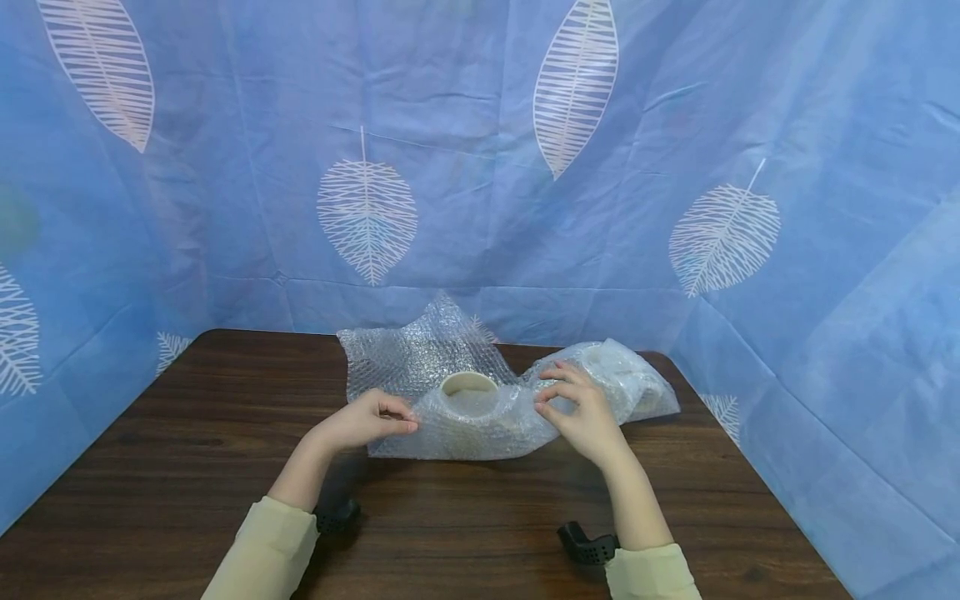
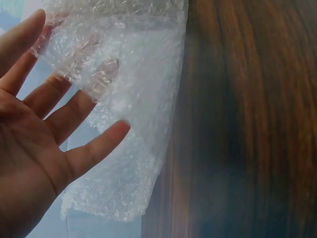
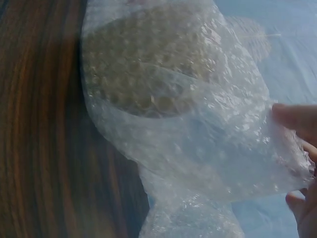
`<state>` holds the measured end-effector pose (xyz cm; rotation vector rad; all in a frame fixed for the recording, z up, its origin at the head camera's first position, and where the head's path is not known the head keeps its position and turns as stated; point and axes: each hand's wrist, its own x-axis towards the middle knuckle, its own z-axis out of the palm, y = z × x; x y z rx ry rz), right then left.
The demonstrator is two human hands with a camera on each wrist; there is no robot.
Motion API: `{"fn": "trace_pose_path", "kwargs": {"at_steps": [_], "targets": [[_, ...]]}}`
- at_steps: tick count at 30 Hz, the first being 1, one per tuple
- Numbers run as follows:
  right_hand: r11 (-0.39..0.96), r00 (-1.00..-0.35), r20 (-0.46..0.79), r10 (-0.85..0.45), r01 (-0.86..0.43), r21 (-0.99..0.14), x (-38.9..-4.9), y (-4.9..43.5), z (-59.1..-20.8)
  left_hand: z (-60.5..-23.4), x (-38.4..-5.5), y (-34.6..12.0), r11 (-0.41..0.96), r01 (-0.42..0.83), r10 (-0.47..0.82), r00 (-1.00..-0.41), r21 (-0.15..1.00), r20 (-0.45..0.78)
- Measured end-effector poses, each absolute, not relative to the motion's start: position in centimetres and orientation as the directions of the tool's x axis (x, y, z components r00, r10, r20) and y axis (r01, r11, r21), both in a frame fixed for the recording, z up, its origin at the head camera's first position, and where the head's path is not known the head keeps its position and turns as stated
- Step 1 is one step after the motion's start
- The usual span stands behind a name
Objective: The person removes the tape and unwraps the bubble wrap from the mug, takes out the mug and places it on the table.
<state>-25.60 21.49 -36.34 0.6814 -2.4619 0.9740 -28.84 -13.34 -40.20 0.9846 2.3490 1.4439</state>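
Note:
A sheet of bubble wrap (image 1: 465, 442) lies across the back of the table, with its near part folded up against a round, cream-rimmed object (image 1: 469, 382). Through the plastic in the right wrist view this round object (image 3: 148, 64) looks olive-tan; its exact kind is hidden. On its left side, my left hand (image 1: 369, 418) pinches the wrap's edge between thumb and forefinger, the other fingers spread behind the film. To the right of the object, my right hand (image 1: 581, 410) pinches another part of the wrap's edge, its remaining fingers partly raised.
Beyond my right hand, more bubble wrap (image 1: 637, 383) bunches over a pale, bulky shape at the table's back right. Another flap (image 1: 427, 342) stands up against the blue leaf-print cloth (image 1: 465, 208) behind. Dark wood tabletop (image 1: 450, 533) lies in front.

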Motion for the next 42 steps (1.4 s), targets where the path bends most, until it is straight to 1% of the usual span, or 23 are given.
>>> {"fn": "trace_pose_path", "kwargs": {"at_steps": [4,9,12,15,17,20,23,25,28,33,39,42], "targets": [[0.6,-0.798,0.5,-0.337,-0.591,-0.54,-25.5,21.8,-36.2,-40.1,-28.7,-13.6,0.289,0.445,0.662,-0.732,0.848,0.159],[0.587,-0.824,0.437,-0.36,-0.565,-0.58,-25.1,22.1,-36.0,-40.3,-28.6,-13.9,0.287,0.444,0.696,-0.705,0.849,0.133],[0.592,-0.823,0.426,-0.377,-0.568,-0.572,-24.8,22.3,-35.8,-40.3,-28.6,-14.1,0.297,0.444,0.702,-0.702,0.845,0.121],[0.595,-0.809,0.432,-0.398,-0.586,-0.551,-24.5,22.5,-35.7,-40.3,-28.5,-14.2,0.341,0.41,0.675,-0.733,0.846,0.083],[0.585,-0.791,0.448,-0.417,-0.611,-0.533,-24.4,22.6,-35.6,-40.2,-28.5,-14.2,0.369,0.362,0.638,-0.768,0.856,0.05],[0.582,-0.762,0.471,-0.445,-0.646,-0.495,-24.2,22.9,-35.7,-40.3,-28.5,-14.0,0.396,0.317,0.6,-0.8,0.862,0.019],[0.588,-0.744,0.471,-0.474,-0.665,-0.46,-23.9,23.1,-35.9,-40.5,-28.5,-14.0,0.416,0.321,0.577,-0.816,0.851,0.025],[0.593,-0.744,0.46,-0.485,-0.666,-0.453,-23.8,23.2,-36.1,-40.8,-28.4,-14.1,0.442,0.334,0.568,-0.823,0.833,0.029],[0.607,-0.769,0.427,-0.476,-0.639,-0.473,-23.5,23.2,-36.4,-41.1,-28.3,-14.2,0.484,0.349,0.564,-0.826,0.803,0.019],[0.683,-0.85,0.331,-0.411,-0.527,-0.506,-23.0,23.1,-36.7,-41.5,-28.1,-14.3,0.535,0.327,0.562,-0.826,0.779,-0.039],[0.769,-0.902,0.205,-0.381,-0.432,-0.471,-22.8,23.0,-37.0,-41.8,-28.1,-14.3,0.56,0.302,0.551,-0.831,0.771,-0.075],[0.805,-0.925,0.113,-0.362,-0.371,-0.463,-22.6,22.8,-37.3,-41.8,-28.0,-14.3,0.578,0.302,0.549,-0.831,0.758,-0.088]]}}
